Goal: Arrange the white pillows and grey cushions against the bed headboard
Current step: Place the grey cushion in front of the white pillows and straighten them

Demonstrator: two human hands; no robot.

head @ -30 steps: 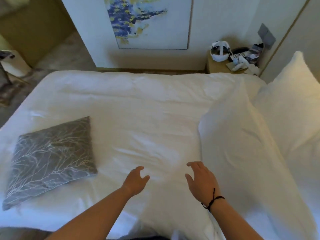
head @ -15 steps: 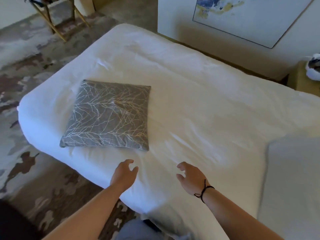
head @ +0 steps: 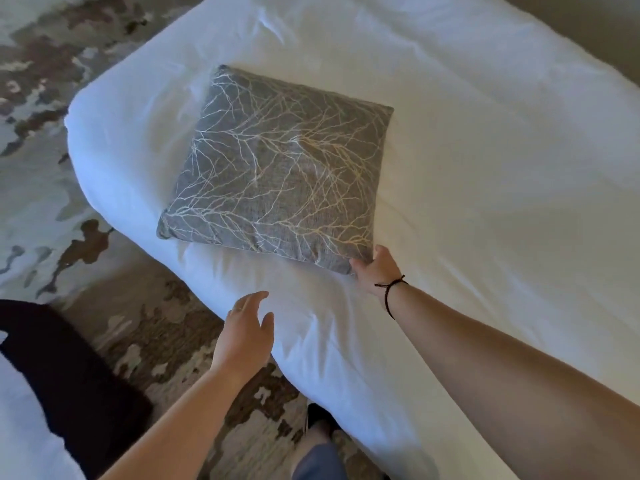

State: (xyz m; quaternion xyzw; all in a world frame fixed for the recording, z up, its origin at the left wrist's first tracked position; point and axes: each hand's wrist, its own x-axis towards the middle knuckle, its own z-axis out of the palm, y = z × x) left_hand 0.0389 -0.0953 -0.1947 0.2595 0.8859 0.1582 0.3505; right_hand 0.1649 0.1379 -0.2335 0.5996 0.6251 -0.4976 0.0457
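Note:
A grey cushion with a pale branch pattern lies flat on the white bed, near its left corner. My right hand, with a dark cord bracelet on the wrist, grips the cushion's near right corner, thumb on top and fingers tucked under the edge. My left hand hovers over the bed's near edge with fingers relaxed and spread, holding nothing, a short way below the cushion. No white pillows or headboard are in view.
Patterned carpet in brown and pale tones lies left of and below the bed. A dark object and white fabric sit at the lower left. My leg stands beside the bed's near edge.
The view has swung left and down, and the white pillows have left the frame. My right hand reached forward and took the cushion's near corner. My left hand moved closer to the cushion.

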